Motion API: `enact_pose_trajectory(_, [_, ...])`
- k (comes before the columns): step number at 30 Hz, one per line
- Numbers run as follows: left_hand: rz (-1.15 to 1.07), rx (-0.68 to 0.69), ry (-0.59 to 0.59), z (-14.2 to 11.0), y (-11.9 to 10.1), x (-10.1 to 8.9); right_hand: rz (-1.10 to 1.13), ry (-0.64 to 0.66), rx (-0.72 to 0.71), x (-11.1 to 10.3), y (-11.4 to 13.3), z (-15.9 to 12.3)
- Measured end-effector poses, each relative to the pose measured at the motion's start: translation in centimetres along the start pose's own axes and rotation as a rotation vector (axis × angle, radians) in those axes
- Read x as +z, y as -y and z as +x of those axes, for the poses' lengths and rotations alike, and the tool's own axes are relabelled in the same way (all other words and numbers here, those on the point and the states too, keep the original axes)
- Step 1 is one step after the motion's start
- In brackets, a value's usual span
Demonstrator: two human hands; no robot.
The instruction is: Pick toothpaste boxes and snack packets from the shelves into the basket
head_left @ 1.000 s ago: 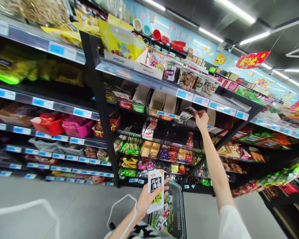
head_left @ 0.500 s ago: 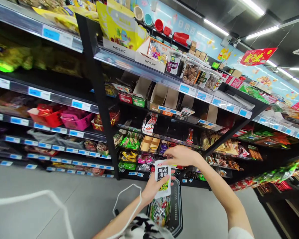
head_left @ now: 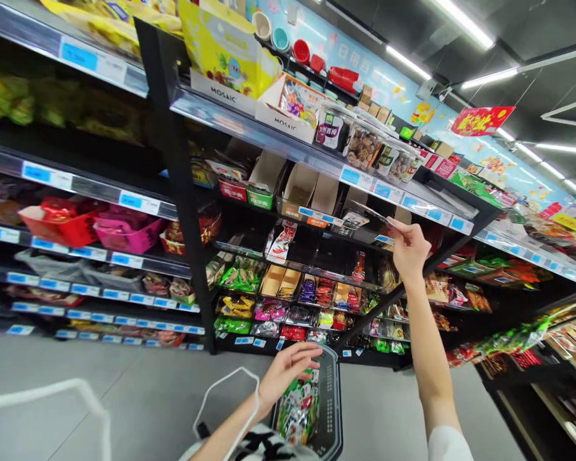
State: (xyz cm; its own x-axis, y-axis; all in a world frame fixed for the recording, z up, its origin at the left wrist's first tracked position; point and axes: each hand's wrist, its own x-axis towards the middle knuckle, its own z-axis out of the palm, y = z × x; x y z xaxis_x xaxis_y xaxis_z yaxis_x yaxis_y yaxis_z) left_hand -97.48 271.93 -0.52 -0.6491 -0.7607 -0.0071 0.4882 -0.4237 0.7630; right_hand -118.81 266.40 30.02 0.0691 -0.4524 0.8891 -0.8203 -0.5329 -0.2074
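My right hand is raised to the second shelf and pinches a thin flat snack packet, seen edge-on, in front of an open cardboard display box. My left hand hangs low with its fingers spread and nothing in them, just above a dark shopping basket. Several colourful snack packets lie in the basket. A white cord loops over my left forearm.
Black shelving with blue price tags runs left and right, stocked with snack bags, jars and cardboard trays. Red and pink baskets sit at the left. Grey floor lies below. A further shelf row extends at the right.
My right hand came down to the white packet in my left hand, took it and rose back to the shelf. My left hand now stands empty and open.
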Motion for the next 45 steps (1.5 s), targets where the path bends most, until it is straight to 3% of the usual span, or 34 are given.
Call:
enact_pose_trajectory(4, [0.024, -0.002, 0.004, 0.1, 0.9, -0.3, -0.205, -0.019, -0.010, 2.7, -4.6, 1.8])
enact_pose_trajectory(8, [0.048, 0.037, -0.020, 0.3, 1.8, -1.1, -0.329, 0.085, 0.077, 5.2, -7.9, 4.4])
enact_pose_trajectory(13, [0.079, 0.037, -0.034, 0.5, 2.5, -2.5, -0.426, 0.184, 0.224, 6.0, -9.6, 6.9])
enact_pose_trajectory(19, [0.107, 0.007, -0.035, 0.9, 2.8, -2.5, -0.608, 0.228, 0.213, 5.3, -10.0, 7.2])
enact_pose_trajectory(25, [0.152, -0.056, 0.011, 0.7, 2.3, -1.7, -0.415, 0.245, 0.153, 6.4, -10.6, 6.3])
enact_pose_trajectory(32, [0.191, -0.135, 0.009, 0.6, 2.5, -1.6, -0.132, 0.112, 0.128, 5.8, -11.5, 4.4])
enact_pose_trajectory(34, [0.199, -0.165, 0.019, 0.6, 2.8, -1.7, -0.026, 0.073, 0.147, 5.2, -11.1, 1.8])
enact_pose_trajectory(36, [0.213, -0.209, 0.026, 0.5, 3.2, -2.1, 0.110, 0.027, 0.216, 4.6, -10.7, -2.6])
enact_pose_trajectory(39, [0.262, -0.296, 0.023, 0.2, 4.4, -3.0, 0.314, -0.032, 0.461, 4.3, -11.0, -12.8])
enact_pose_trajectory(42, [0.329, -0.387, 0.029, -0.1, 5.8, -4.2, 0.438, -0.089, 0.946, 4.7, -10.8, -26.6])
enact_pose_trajectory(43, [0.351, -0.420, 0.036, -0.2, 6.3, -4.6, 0.446, -0.143, 1.185, 4.9, -10.1, -31.4])
enact_pose_trajectory(45, [0.402, -0.486, 0.060, -0.2, 7.3, -5.3, 0.344, -0.391, 1.761, 4.9, -7.6, -40.4])
